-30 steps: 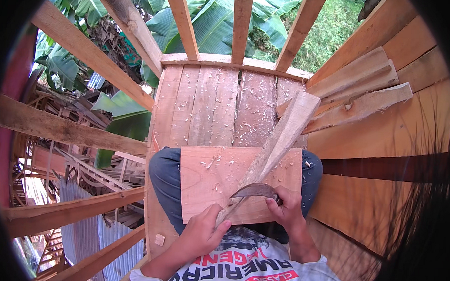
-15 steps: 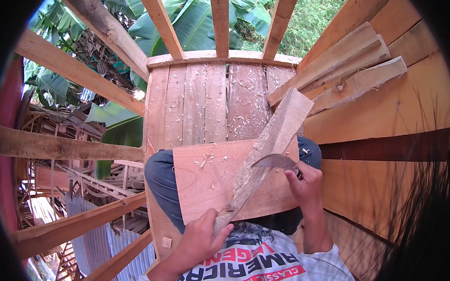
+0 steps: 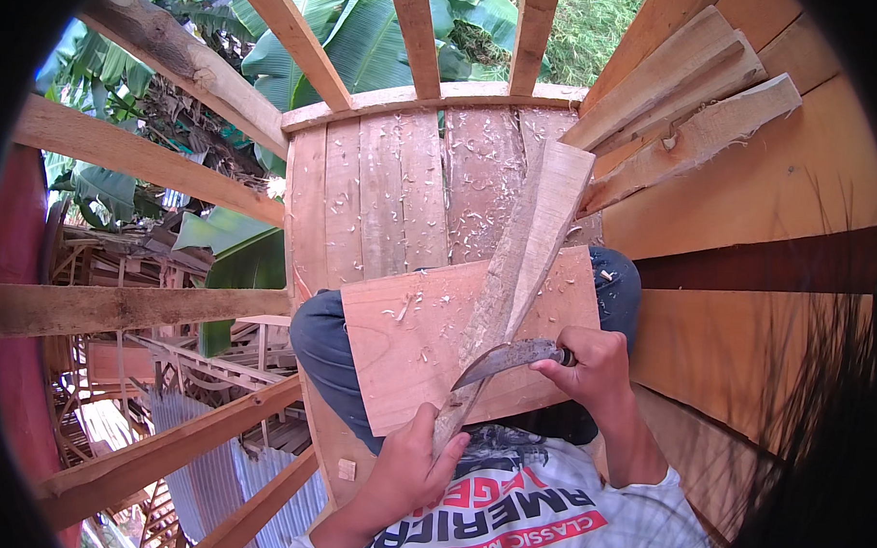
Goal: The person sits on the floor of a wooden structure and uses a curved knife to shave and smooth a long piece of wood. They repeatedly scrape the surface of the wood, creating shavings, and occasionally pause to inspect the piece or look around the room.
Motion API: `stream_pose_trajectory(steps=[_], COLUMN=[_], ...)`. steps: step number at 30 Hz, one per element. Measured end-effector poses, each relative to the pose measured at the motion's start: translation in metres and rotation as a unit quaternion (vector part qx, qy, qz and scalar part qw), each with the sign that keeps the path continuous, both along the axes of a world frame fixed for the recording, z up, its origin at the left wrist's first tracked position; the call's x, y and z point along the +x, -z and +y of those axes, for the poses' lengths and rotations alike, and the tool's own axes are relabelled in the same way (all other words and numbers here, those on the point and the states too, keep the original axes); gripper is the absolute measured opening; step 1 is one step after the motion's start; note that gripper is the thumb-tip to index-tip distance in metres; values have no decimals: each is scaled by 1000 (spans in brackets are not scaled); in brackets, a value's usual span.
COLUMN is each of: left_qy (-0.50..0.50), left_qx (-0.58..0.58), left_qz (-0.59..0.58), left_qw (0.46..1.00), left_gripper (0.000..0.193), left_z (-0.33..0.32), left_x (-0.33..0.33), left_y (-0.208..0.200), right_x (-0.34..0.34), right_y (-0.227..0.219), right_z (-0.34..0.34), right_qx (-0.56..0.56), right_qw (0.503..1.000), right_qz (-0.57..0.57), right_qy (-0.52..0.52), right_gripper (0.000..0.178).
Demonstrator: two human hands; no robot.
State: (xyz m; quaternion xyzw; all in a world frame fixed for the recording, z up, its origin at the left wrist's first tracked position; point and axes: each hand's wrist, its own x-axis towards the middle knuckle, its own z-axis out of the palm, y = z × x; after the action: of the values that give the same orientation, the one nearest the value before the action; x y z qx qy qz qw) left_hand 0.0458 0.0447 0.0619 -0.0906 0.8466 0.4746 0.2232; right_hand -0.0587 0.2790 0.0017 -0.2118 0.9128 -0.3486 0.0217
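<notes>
My left hand (image 3: pixel 414 469) is closed round the narrow near end of a long piece of wood (image 3: pixel 533 239), which widens toward its far end. The piece slants up and away over a flat board (image 3: pixel 388 345) lying across my lap. In my right hand (image 3: pixel 590 368) is a knife (image 3: pixel 516 356) with a curved, dark-stained blade; the fingers wrap its handle. Its blade lies across the wood near the narrow end, a little beyond my left hand. Small shavings are scattered on the board.
Several rough wood pieces (image 3: pixel 682 89) lean at the far right against plank walling (image 3: pixel 741 178). Shavings litter the plank floor (image 3: pixel 378 195) ahead. Wooden rails (image 3: pixel 153 158) surround me on the left and far side, with banana leaves beyond. A small wood block (image 3: pixel 347 470) lies left of me.
The knife has slid along the wood toward my left hand, and my right hand has come nearer to me. The wood now points more steeply away. The view has shifted slightly.
</notes>
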Motion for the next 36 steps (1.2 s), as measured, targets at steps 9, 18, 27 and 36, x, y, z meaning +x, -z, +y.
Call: stream_pose_trajectory(steps=[9, 18, 27, 36], left_qy=[10, -10, 27, 15], left_qx=[-18, -42, -84, -114], left_qz=[-3, 37, 32, 91], left_qw=[1000, 998, 996, 989], left_gripper=[31, 32, 34, 34], left_z=[-1, 1, 7, 6], left_x=[21, 8, 20, 10], left_y=[4, 1, 2, 3], right_x=[-56, 7, -55, 6], right_y=[14, 1, 14, -8], right_z=[66, -5, 60, 2], right_qx=[-20, 4, 5, 25], right_qw=[959, 1000, 961, 999], right_qz=[15, 0, -1, -23], right_qy=[281, -19, 278, -13], right_gripper=[56, 52, 55, 50])
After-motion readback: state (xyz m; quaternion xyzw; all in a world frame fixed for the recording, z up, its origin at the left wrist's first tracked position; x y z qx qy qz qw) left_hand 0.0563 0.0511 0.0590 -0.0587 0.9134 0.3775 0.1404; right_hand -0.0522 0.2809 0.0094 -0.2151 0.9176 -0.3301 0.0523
